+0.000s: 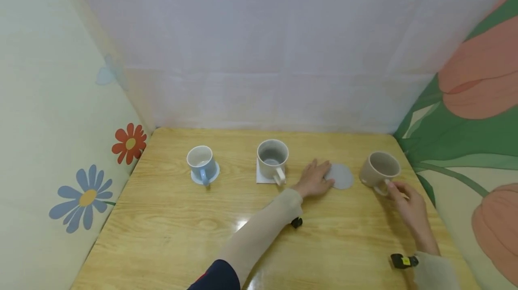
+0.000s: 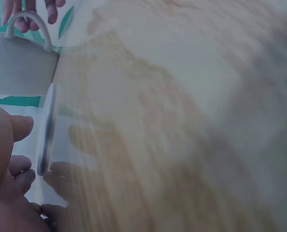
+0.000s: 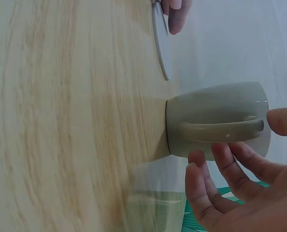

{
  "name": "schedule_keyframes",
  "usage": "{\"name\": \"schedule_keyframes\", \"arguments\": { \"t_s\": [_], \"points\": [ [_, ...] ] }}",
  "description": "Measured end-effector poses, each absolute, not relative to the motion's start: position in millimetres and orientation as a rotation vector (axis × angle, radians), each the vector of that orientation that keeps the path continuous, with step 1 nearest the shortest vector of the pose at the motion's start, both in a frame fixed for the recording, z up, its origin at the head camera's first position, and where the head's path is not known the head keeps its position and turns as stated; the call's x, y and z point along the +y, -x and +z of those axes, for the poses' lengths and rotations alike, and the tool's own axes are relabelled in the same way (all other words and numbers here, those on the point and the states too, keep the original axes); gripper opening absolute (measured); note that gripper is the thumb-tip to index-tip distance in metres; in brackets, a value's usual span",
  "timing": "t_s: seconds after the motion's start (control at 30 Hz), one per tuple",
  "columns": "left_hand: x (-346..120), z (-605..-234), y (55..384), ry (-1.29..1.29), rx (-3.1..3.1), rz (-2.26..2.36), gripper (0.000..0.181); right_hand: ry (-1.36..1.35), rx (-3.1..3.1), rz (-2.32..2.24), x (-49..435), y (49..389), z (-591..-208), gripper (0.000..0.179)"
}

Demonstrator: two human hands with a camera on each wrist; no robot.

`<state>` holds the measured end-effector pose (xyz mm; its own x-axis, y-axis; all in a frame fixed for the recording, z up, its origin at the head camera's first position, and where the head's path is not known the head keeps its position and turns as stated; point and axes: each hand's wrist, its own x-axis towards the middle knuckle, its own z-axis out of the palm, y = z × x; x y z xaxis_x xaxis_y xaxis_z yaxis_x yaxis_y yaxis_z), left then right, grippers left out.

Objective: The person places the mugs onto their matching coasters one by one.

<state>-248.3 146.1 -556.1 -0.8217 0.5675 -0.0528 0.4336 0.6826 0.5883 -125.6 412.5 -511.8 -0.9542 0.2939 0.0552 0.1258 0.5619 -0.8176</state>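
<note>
My left hand (image 1: 313,180) reaches across the table, fingers spread at the left edge of a round grey coaster (image 1: 340,176). In the left wrist view the thumb and fingertips stand close by the coaster's thin rim (image 2: 46,130). My right hand (image 1: 408,204) holds a beige-grey mug (image 1: 378,171) by its handle (image 3: 223,130), thumb near the rim and fingers bent beside the handle. This mug is upright on the table, right of the coaster and apart from it.
A white mug (image 1: 272,159) stands on a square white coaster (image 1: 265,180) in the middle. Further left, a light blue mug (image 1: 202,164) rests on a round pale coaster (image 1: 216,174). A white sheet (image 1: 259,56) rises behind the wooden table (image 1: 162,218); floral panels flank both sides.
</note>
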Motion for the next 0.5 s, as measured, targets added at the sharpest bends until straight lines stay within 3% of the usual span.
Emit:
{"name": "schedule_keyframes", "arguments": {
  "t_s": [0.23, 0.5],
  "points": [
    [148.0, -559.4, 243.1, -0.808, 2.697, 0.716, 0.062, 0.334, -2.615, 1.407, 409.9, 127.2, -514.7, 0.054],
    [148.5, -557.6, 242.6, -0.812, 2.752, 0.599, 0.06, 0.087, -2.321, 1.962, 411.2, 131.8, -519.8, 0.029]
  ]
}}
